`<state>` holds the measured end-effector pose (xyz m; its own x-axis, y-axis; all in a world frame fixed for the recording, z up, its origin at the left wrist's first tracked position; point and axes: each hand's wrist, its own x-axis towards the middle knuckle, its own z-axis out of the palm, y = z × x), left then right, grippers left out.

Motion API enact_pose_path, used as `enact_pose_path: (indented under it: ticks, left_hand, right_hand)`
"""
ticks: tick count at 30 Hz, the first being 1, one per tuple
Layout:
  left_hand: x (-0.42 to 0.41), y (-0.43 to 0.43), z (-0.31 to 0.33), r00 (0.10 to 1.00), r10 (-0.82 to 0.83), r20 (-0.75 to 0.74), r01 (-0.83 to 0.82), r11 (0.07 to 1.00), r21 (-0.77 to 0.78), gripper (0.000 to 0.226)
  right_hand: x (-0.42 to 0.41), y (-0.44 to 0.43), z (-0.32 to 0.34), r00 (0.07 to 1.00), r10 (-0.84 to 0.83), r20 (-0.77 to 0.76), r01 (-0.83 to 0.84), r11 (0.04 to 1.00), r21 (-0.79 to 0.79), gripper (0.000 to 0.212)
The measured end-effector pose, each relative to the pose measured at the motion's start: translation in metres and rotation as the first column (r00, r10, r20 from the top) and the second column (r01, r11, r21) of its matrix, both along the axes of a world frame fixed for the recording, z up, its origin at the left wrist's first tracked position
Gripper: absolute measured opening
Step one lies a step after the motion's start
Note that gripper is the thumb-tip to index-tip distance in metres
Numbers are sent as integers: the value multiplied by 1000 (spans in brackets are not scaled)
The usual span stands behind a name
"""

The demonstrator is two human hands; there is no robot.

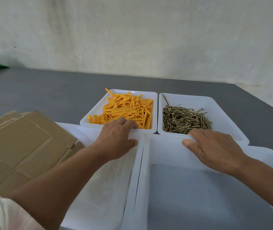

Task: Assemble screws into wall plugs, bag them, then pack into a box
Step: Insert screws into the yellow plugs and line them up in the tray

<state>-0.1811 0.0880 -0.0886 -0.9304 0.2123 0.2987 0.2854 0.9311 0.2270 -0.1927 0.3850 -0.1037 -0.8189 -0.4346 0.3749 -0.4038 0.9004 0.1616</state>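
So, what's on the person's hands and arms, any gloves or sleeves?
No gloves: the left hand and right hand are bare, with no ring or watch showing. Both forearms are bare too. A pale, whitish sleeve shows on the left arm at the bottom corner.

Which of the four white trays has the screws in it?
The far right tray, just beyond the right hand. It holds brass-coloured screws; the far left tray beside it holds yellow wall plugs.

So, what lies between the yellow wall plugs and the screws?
Only the adjoining side walls of the plug tray and the screw tray; the head view shows it.
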Motion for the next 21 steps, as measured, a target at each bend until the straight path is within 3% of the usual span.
enact_pose_path:
  ticks: [6,21]
  left_hand:
    - [-1,3,-9,999,-4,-53,-3,992,-127,62]
    - [-1,6,-13,996,-3,-94,-11,989,-150,62]
  right_hand:
    - [2,-1,0,999,-35,-10,35,999,15,60]
    - [5,-3,0,998,-52,-25,52,998,19,54]
